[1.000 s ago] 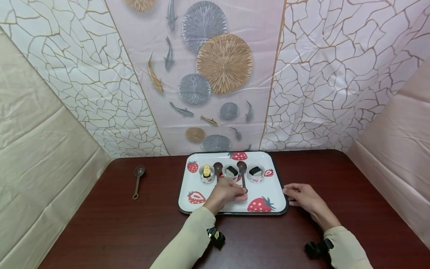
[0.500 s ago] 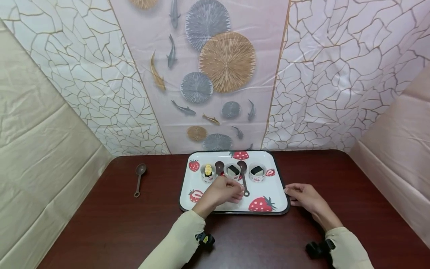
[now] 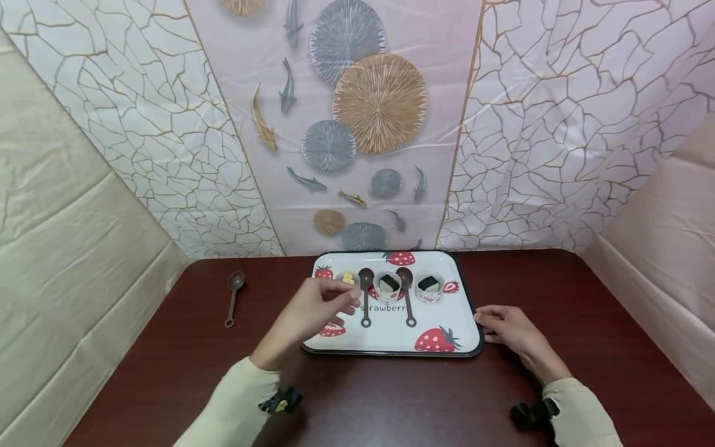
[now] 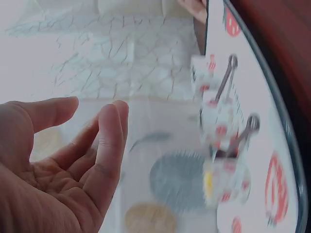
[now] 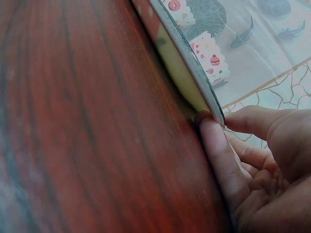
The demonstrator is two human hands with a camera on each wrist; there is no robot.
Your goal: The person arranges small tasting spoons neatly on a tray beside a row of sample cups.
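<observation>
My left hand (image 3: 307, 313) hovers over the left part of the white strawberry tray (image 3: 385, 340), fingers loosely bent and holding nothing; the left wrist view shows a gap between thumb and fingertips. At the tray's right edge my right hand (image 3: 511, 329) pinches the rim, thumb above and a finger beneath in the right wrist view. Two brown spoons (image 3: 409, 304) lie on the tray, handles toward me, on either side of the middle paper cup (image 3: 387, 297). That cup and the right paper cup (image 3: 429, 295) hold toy rice balls. The left cup (image 4: 231, 182), with yellow bits, is partly hidden by my left hand.
Another brown spoon (image 3: 231, 298) lies on the dark red-brown table (image 3: 402, 397), left of the tray. A patterned cloth (image 3: 380, 205) stands right behind the tray, and beige cloth walls (image 3: 84, 279) flank the table.
My left hand has let go of the right-hand spoon on the tray and moved left, uncovering both spoon handles and the tray's lettering. The right hand stays at the tray's rim.
</observation>
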